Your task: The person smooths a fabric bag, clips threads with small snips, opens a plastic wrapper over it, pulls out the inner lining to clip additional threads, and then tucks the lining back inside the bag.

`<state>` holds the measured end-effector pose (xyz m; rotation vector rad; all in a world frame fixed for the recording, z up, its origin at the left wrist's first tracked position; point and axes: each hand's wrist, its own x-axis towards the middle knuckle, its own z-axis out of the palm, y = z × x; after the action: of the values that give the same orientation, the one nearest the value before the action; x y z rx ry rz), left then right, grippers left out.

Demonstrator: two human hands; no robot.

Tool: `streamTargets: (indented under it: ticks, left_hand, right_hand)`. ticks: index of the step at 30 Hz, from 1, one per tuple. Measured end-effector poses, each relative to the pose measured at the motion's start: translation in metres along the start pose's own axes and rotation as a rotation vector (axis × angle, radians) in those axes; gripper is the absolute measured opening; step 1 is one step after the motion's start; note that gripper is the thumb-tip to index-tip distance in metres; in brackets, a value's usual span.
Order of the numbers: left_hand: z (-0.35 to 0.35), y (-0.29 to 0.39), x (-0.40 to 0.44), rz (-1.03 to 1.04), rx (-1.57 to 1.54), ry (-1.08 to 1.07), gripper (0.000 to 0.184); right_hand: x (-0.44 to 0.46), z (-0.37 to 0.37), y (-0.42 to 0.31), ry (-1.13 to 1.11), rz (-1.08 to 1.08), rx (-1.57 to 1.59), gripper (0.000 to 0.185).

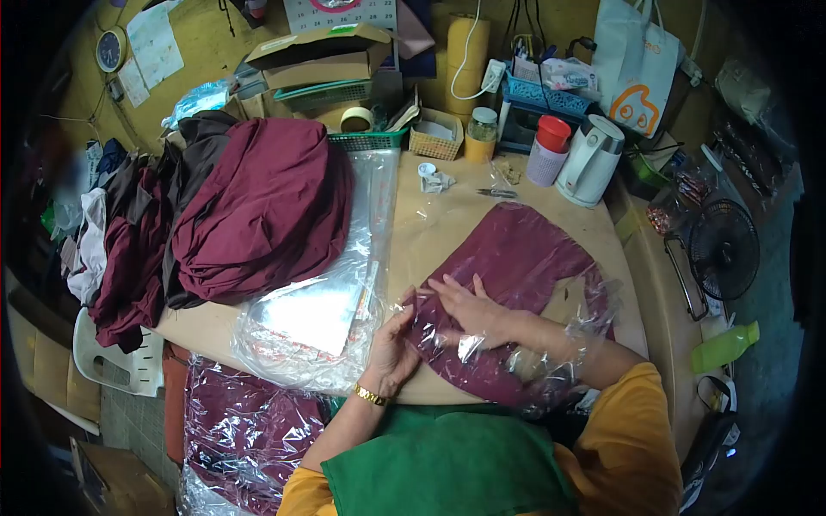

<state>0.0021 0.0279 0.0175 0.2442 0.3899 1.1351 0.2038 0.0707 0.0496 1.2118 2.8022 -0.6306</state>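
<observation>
Two bare hands are working over a maroon garment [520, 241] and crinkled clear plastic film [466, 346], which are lying in front of the electric kettle [591, 159], on its side toward the person. The right hand [471, 310] is pressing open, its fingers spreading over the wrapped cloth. The left hand [391, 348] is curling at the near left edge, seemingly steadying it; whether its fingertips are gripping film or cloth, I cannot tell.

Light, flat strokes running from the steadied edge outward are probably suiting this smoothing best, since stiff fingertips would be risking dragging the cloth into creases or snagging the thin film. The loose film around the right forearm is looking likely to tug if the arm is lifting quickly.

The cloth is looking matte and soft, forming a broad, curving shape; the film is glinting in sharp wrinkles. Well left of the kettle, a maroon fabric heap [258, 211] is bulging in rounded folds beside glossy, flat plastic sleeves [301, 314].
</observation>
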Motion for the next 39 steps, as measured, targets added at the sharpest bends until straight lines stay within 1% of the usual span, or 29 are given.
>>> streamTargets:
  ticks: [1, 3, 4, 5, 7, 8, 9, 10, 11, 12, 13, 15, 16, 17, 19, 21, 22, 23, 24, 25, 27, 28, 30, 31, 33, 34, 36, 37, 39]
  left_hand:
    - [-0.001, 0.0, -0.002, -0.017, 0.013, -0.05, 0.055]
    - [-0.001, 0.001, -0.003, 0.007, -0.004, -0.007, 0.053]
    - [-0.006, 0.003, -0.001, -0.017, -0.048, -0.055, 0.053]
    - [-0.009, 0.005, 0.0, -0.04, -0.093, -0.103, 0.054]
    - [0.0, 0.009, -0.003, -0.013, -0.133, -0.09, 0.052]
    - [-0.005, 0.009, -0.002, -0.039, -0.14, -0.102, 0.05]
    - [-0.011, 0.009, 0.001, -0.063, -0.147, -0.116, 0.048]
    - [-0.015, 0.008, 0.002, -0.061, -0.123, -0.061, 0.046]
    - [-0.018, 0.006, 0.003, -0.055, -0.125, -0.057, 0.046]
    - [-0.016, 0.005, 0.004, -0.04, -0.079, -0.036, 0.046]
    - [-0.016, 0.005, 0.004, -0.029, -0.034, -0.014, 0.046]
    - [-0.02, 0.005, 0.005, -0.057, 0.002, 0.028, 0.046]
    - [-0.02, 0.004, 0.004, -0.055, -0.044, -0.003, 0.046]
    - [-0.018, 0.004, 0.005, -0.051, -0.09, -0.037, 0.047]
    - [-0.013, 0.005, 0.003, -0.052, -0.063, -0.065, 0.047]
    - [-0.02, 0.004, 0.004, -0.099, -0.148, -0.13, 0.05]
    - [-0.016, 0.005, 0.002, -0.098, -0.147, -0.13, 0.05]
    - [-0.008, 0.004, -0.001, -0.09, -0.118, -0.125, 0.053]
    - [-0.003, 0.003, -0.002, -0.084, -0.089, -0.121, 0.055]
    - [-0.004, 0.002, -0.003, -0.087, -0.088, -0.124, 0.055]
    - [-0.011, -0.001, -0.003, -0.004, 0.094, -0.09, 0.056]
    - [-0.014, -0.001, -0.001, -0.034, 0.075, -0.139, 0.057]
    - [-0.013, -0.002, -0.003, -0.019, 0.057, -0.16, 0.056]
    - [-0.012, 0.0, -0.005, -0.006, 0.037, -0.179, 0.054]
    - [-0.021, 0.001, -0.006, -0.003, 0.02, -0.197, 0.052]
    - [-0.017, 0.003, -0.01, -0.002, -0.045, -0.194, 0.05]
    - [-0.016, 0.005, -0.008, 0.0, -0.115, -0.196, 0.048]
    - [-0.019, 0.004, -0.005, -0.013, -0.104, -0.182, 0.047]
    - [-0.016, 0.001, -0.002, -0.037, -0.094, -0.168, 0.045]
  right_hand:
    - [0.003, -0.006, 0.001, -0.005, -0.002, 0.006, 0.077]
    - [0.009, -0.019, 0.002, 0.293, -0.095, 0.259, 0.063]
    - [0.019, -0.011, 0.007, 0.428, -0.217, 0.235, 0.05]
    - [0.022, -0.011, 0.01, 0.426, -0.216, 0.235, 0.05]
    - [0.03, -0.022, 0.009, 0.328, -0.349, 0.118, 0.044]
    - [0.037, -0.019, 0.016, 0.319, -0.373, 0.169, 0.043]
    - [0.041, -0.024, 0.019, 0.315, -0.379, 0.171, 0.043]
    - [0.045, -0.031, 0.022, 0.173, -0.364, 0.216, 0.047]
    - [0.047, -0.034, 0.025, 0.031, -0.347, 0.259, 0.052]
    - [0.05, -0.033, 0.028, -0.013, -0.36, 0.199, 0.056]
    - [0.049, -0.034, 0.032, -0.017, -0.363, 0.202, 0.056]
    - [0.049, -0.043, 0.04, -0.064, -0.374, 0.362, 0.049]
    - [0.055, -0.052, 0.041, -0.142, -0.413, 0.275, 0.053]
    - [0.06, -0.054, 0.04, -0.141, -0.411, 0.277, 0.053]
    - [0.067, -0.055, 0.038, -0.225, -0.331, 0.217, 0.056]
    - [0.068, -0.021, 0.043, -0.027, -0.251, 0.303, 0.04]
    - [0.092, 0.014, 0.061, 0.028, -0.276, 0.27, 0.03]
    - [0.09, 0.018, 0.034, 0.205, -0.334, 0.023, 0.016]
    - [0.088, 0.022, 0.005, 0.399, -0.348, -0.229, 0.007]
    - [0.081, 0.029, 0.001, 0.612, -0.378, 0.067, 0.008]
    - [0.085, 0.02, -0.002, 0.484, -0.206, 0.125, 0.007]
    - [0.091, 0.017, 0.001, 0.484, -0.207, 0.122, 0.007]
    - [0.105, 0.014, 0.009, 0.855, -0.038, 0.264, 0.019]
    - [0.098, 0.01, 0.013, 0.858, -0.038, 0.265, 0.019]
    - [0.066, -0.003, 0.03, 0.791, -0.038, 0.002, 0.027]
    - [0.052, -0.003, 0.034, 0.792, -0.037, 0.0, 0.027]
    - [0.022, 0.011, 0.033, 0.572, -0.461, 0.047, 0.027]
    - [0.014, 0.017, 0.026, 0.406, -0.407, 0.009, 0.041]
    - [0.013, 0.023, 0.002, 0.426, -0.342, -0.043, 0.056]
